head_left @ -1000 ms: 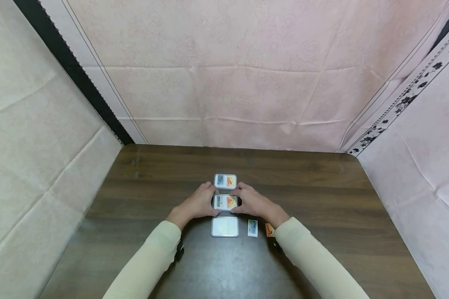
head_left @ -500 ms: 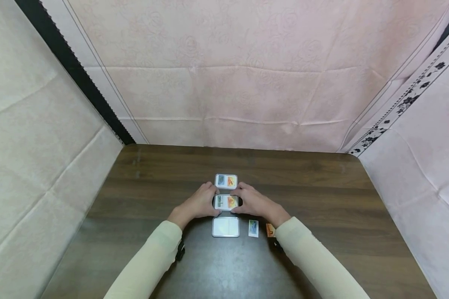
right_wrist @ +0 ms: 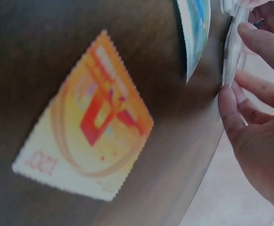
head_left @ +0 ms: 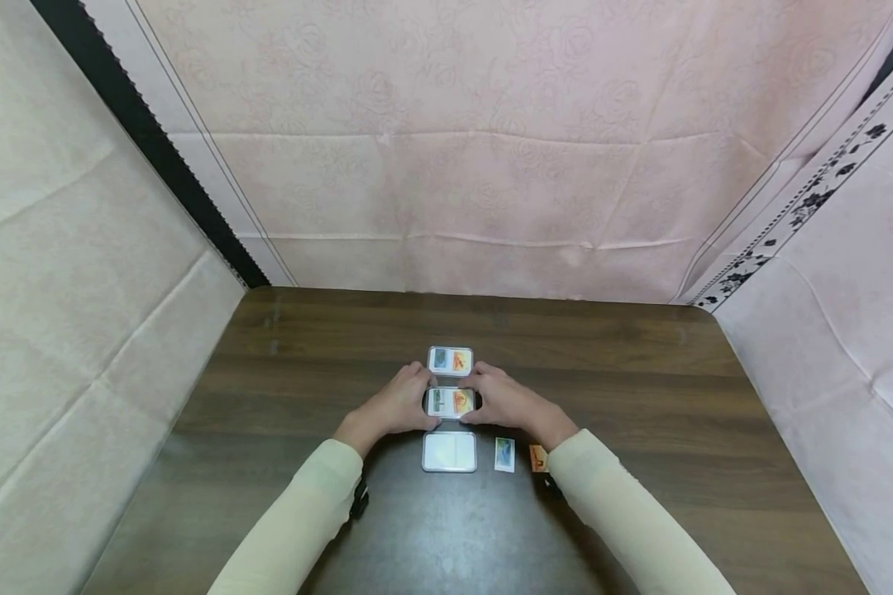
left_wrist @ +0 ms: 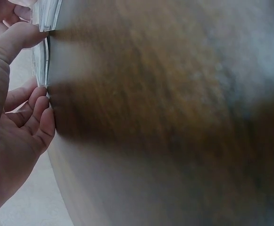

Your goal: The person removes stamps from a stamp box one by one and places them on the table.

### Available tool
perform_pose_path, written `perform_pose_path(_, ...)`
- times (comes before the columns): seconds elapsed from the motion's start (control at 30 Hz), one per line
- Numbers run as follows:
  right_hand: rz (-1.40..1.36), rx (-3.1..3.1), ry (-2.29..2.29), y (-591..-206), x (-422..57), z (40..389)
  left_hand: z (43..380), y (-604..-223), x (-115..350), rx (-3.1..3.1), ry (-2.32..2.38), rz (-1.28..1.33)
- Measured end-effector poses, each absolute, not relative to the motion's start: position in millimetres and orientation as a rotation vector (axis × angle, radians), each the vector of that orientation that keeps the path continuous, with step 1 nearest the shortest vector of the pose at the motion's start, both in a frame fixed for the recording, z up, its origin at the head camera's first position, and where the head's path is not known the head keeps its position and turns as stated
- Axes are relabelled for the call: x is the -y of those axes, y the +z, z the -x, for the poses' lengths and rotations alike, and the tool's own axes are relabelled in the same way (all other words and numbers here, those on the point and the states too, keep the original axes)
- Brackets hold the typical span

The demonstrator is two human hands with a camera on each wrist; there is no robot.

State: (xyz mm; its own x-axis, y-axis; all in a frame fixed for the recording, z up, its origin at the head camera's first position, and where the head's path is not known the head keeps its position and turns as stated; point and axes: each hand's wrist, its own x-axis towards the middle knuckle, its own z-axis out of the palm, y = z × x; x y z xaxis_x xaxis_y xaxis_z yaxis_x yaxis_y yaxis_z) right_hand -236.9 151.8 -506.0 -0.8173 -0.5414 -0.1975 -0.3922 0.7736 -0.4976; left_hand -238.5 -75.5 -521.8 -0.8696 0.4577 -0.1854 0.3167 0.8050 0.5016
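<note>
In the head view my left hand (head_left: 398,403) and right hand (head_left: 504,403) grip a small clear plastic case (head_left: 450,402) from both sides. Thumbs lie along its near edge, fingers at its far edge. Two stamps, one greenish and one orange, show through it. Just beyond sits a similar case (head_left: 450,361), with a blue and an orange stamp inside. Nearer the body lies a third case (head_left: 449,453), pale and with no stamp visible in it. The wrist views catch the gripped case edge-on between thumb and fingertips (right_wrist: 226,96).
Right of the nearest case, a loose blue stamp (head_left: 504,454) lies on the dark wooden table (head_left: 327,330). An orange perforated stamp (right_wrist: 96,127) is beside it, partly covered by the right sleeve in the head view. Pale cloth (head_left: 454,190) hangs behind the table.
</note>
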Motion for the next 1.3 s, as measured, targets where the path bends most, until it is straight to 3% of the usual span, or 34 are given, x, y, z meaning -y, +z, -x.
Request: perform_pose_path(1.3,0.680,-2.644,-0.672,-509.3,-153.3,236.3,241.0,-521.7,72.0,-2.713,0.624,-0.634)
